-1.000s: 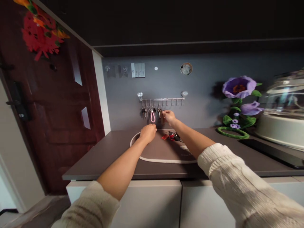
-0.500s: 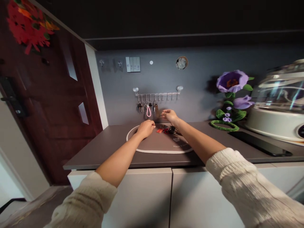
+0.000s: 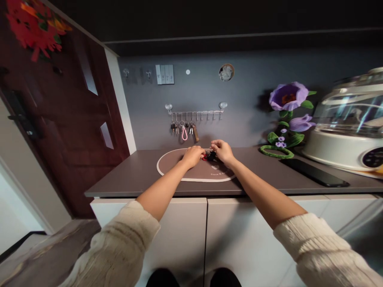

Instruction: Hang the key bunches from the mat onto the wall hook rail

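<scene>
My left hand [image 3: 194, 156] bends over a small pile of keys [image 3: 211, 156] on a brown oval mat [image 3: 170, 168]. Its curled fingers reach a red piece at the pile's left side, and the fingertips are partly hidden. Just right of the pile is my right hand [image 3: 222, 151], with fingers curled and thumb drawn in; whatever they hold, if anything, is too small to tell. Above the mat, a clear hook rail [image 3: 197, 112] is fixed to the wall. Several key rings hang on its left half, among them a pink loop [image 3: 184, 133] and a brown key holder [image 3: 195, 134].
A purple flower ornament [image 3: 289, 97] with a green ring base stands to the right. In front of it lies a black phone [image 3: 314, 172], beside a white appliance [image 3: 335, 145] with a clear top. A dark cabinet [image 3: 209, 20] overhangs the counter [image 3: 119, 179]. The red-brown door [image 3: 77, 159] is left.
Both hands have come together over the keys, the left moving rightward and the right dropping from near the rail. The brown holder on the rail is now fully visible. The view has tilted down slightly.
</scene>
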